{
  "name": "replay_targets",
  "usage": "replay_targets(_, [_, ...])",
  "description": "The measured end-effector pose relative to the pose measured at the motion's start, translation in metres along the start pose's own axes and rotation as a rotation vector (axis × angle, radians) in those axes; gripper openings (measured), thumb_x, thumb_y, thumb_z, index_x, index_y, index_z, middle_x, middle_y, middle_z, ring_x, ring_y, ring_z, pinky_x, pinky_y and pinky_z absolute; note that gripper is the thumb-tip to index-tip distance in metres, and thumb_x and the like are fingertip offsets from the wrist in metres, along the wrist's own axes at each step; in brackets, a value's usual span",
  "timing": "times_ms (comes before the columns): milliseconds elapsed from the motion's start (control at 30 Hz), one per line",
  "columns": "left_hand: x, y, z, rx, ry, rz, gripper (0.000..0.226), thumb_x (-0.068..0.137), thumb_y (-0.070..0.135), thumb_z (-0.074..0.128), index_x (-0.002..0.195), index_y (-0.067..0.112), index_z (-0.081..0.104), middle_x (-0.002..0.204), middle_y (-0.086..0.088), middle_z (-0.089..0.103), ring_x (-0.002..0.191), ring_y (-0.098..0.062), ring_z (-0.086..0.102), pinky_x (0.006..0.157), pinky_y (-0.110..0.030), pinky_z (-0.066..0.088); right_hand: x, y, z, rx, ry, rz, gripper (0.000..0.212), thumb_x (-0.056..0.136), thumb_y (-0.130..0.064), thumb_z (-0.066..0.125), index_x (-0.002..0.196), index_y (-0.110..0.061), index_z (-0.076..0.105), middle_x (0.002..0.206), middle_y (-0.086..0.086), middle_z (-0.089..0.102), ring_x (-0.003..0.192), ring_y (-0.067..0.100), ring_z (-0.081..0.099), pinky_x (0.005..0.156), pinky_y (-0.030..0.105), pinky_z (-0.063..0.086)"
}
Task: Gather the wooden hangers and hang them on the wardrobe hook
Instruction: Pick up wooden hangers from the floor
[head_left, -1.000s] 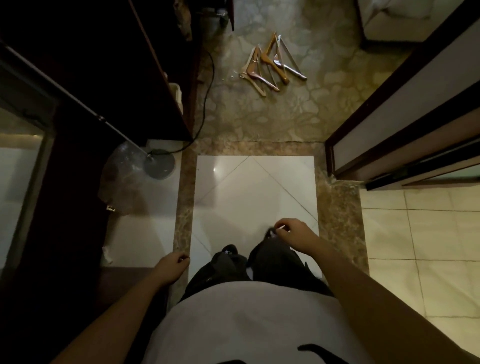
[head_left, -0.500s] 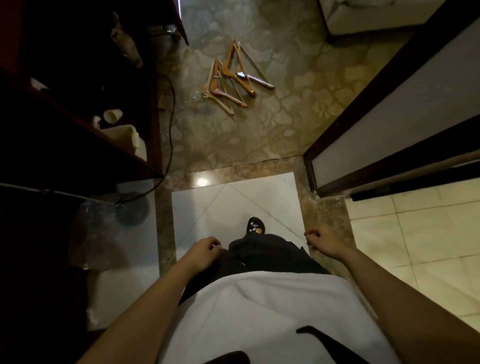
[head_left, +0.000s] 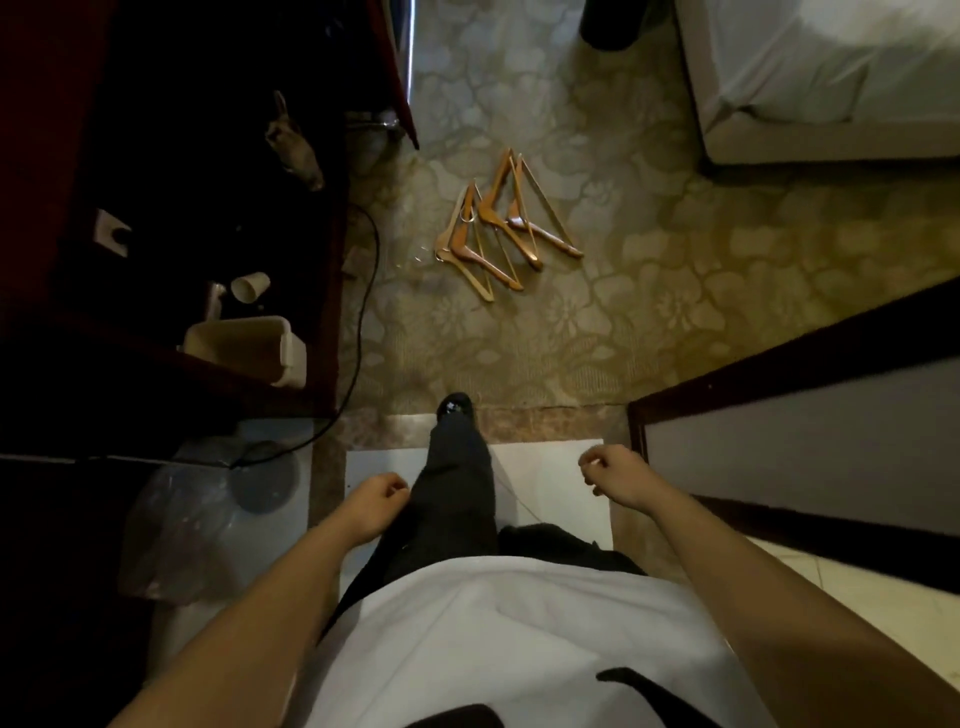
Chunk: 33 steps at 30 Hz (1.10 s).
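Several wooden hangers (head_left: 498, 228) lie in a loose overlapping pile on the patterned carpet ahead of me, orange-brown, with metal hooks near their tops. My left hand (head_left: 371, 501) is low beside my leading leg, fingers curled shut, with nothing in it. My right hand (head_left: 613, 475) hangs at the other side, fingers curled too, also holding nothing. Both hands are well short of the hangers. No wardrobe hook is visible in this view.
A dark wooden cabinet (head_left: 171, 218) stands on the left with a cream bin (head_left: 244, 345), a paper cup (head_left: 251, 287) and a black cable (head_left: 363, 312). A dark-framed door panel (head_left: 800, 415) runs along the right. A white bed (head_left: 831, 83) sits at the far right.
I have walked forward from the white tile toward the carpet, so the hangers are nearer. One foot has stepped ahead. Both hands swung at my sides, still with nothing in them.
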<state>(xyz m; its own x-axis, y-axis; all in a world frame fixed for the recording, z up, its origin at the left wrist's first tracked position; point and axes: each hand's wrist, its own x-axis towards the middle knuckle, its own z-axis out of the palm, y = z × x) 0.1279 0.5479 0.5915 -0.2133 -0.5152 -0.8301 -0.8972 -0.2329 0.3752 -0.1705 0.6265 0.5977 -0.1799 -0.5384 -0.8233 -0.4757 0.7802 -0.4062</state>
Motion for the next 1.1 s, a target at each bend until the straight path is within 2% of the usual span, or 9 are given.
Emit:
replay_targets(133, [0.035, -0.007, -0.064, 0.015, 0.028, -0.076, 0.018, 0.095, 0.015, 0.044, 0.096, 0.006, 0.06, 0.102, -0.018, 0.062, 0.092, -0.027, 0.057, 0.075, -0.027, 0.038, 0.049, -0.079, -0.029, -0.009, -0.024, -0.064, 0.031, 0.093, -0.01, 0.043, 0.108, 0.013, 0.057, 0.097, 0.031, 0.061, 0.078, 0.026, 0.052, 0.067, 0.032, 0.041])
replay_targets(267, [0.066, 0.011, -0.122, 0.016, 0.033, -0.095, 0.019, 0.095, 0.014, 0.043, 0.081, 0.011, 0.056, 0.089, -0.019, 0.059, 0.079, -0.021, 0.051, 0.065, -0.028, 0.034, 0.089, -0.153, -0.057, -0.047, -0.051, -0.134, 0.029, 0.093, -0.012, 0.044, 0.111, 0.002, 0.061, 0.101, 0.022, 0.064, 0.096, 0.033, 0.061, 0.087, 0.044, 0.048])
replay_targets(400, [0.102, 0.048, -0.171, -0.011, 0.068, -0.068, 0.025, 0.097, 0.016, 0.043, 0.113, 0.004, 0.058, 0.102, -0.017, 0.06, 0.087, -0.02, 0.052, 0.075, -0.028, 0.037, 0.119, -0.199, -0.086, -0.039, -0.025, -0.174, 0.031, 0.094, -0.015, 0.045, 0.121, -0.005, 0.057, 0.111, 0.013, 0.061, 0.105, 0.026, 0.058, 0.094, 0.039, 0.048])
replay_targets(467, [0.119, 0.07, -0.187, -0.007, 0.066, -0.039, 0.023, 0.097, 0.018, 0.043, 0.11, 0.005, 0.057, 0.098, -0.013, 0.059, 0.088, -0.021, 0.054, 0.076, -0.032, 0.042, 0.131, -0.206, -0.105, -0.032, -0.025, -0.167, 0.03, 0.095, -0.015, 0.045, 0.121, -0.006, 0.057, 0.107, 0.009, 0.061, 0.1, 0.022, 0.057, 0.089, 0.033, 0.047])
replay_targets(600, [0.155, 0.118, -0.206, 0.01, 0.031, -0.012, 0.026, 0.096, 0.02, 0.045, 0.11, 0.003, 0.06, 0.098, -0.013, 0.062, 0.089, -0.021, 0.056, 0.075, -0.028, 0.041, 0.159, -0.205, -0.154, -0.014, -0.014, -0.127, 0.021, 0.094, -0.013, 0.045, 0.083, -0.018, 0.062, 0.075, 0.002, 0.056, 0.072, 0.015, 0.053, 0.068, 0.027, 0.041])
replay_targets(700, [0.184, 0.165, -0.215, 0.006, 0.021, 0.001, 0.028, 0.096, 0.02, 0.045, 0.111, 0.002, 0.06, 0.106, -0.018, 0.064, 0.093, -0.026, 0.058, 0.075, -0.026, 0.039, 0.186, -0.2, -0.2, -0.039, -0.01, -0.083, 0.031, 0.094, -0.011, 0.044, 0.068, -0.023, 0.053, 0.069, 0.002, 0.054, 0.065, 0.014, 0.05, 0.064, 0.028, 0.039])
replay_targets(900, [0.251, 0.271, -0.226, -0.096, 0.024, 0.013, 0.023, 0.096, 0.017, 0.043, 0.102, 0.005, 0.063, 0.102, -0.017, 0.063, 0.095, -0.026, 0.058, 0.077, -0.026, 0.039, 0.261, -0.21, -0.305, -0.142, -0.024, -0.077, 0.026, 0.095, -0.013, 0.041, 0.082, -0.018, 0.062, 0.08, 0.002, 0.059, 0.072, 0.011, 0.053, 0.063, 0.024, 0.04])
replay_targets(1033, [0.301, 0.335, -0.235, -0.225, 0.026, 0.033, 0.019, 0.097, 0.013, 0.042, 0.105, 0.007, 0.059, 0.088, -0.006, 0.057, 0.086, -0.017, 0.053, 0.07, -0.028, 0.042, 0.319, -0.236, -0.362, -0.249, -0.08, -0.136, 0.023, 0.093, -0.011, 0.044, 0.098, -0.005, 0.066, 0.087, 0.007, 0.06, 0.087, 0.024, 0.058, 0.076, 0.03, 0.041])
replay_targets(1100, [0.326, 0.361, -0.241, -0.297, 0.021, 0.038, 0.02, 0.097, 0.014, 0.042, 0.108, 0.008, 0.058, 0.083, 0.0, 0.056, 0.083, -0.014, 0.054, 0.065, -0.021, 0.041, 0.348, -0.25, -0.38, -0.273, -0.11, -0.13, 0.025, 0.093, -0.012, 0.045, 0.106, -0.002, 0.063, 0.09, 0.008, 0.058, 0.089, 0.024, 0.056, 0.079, 0.032, 0.041])
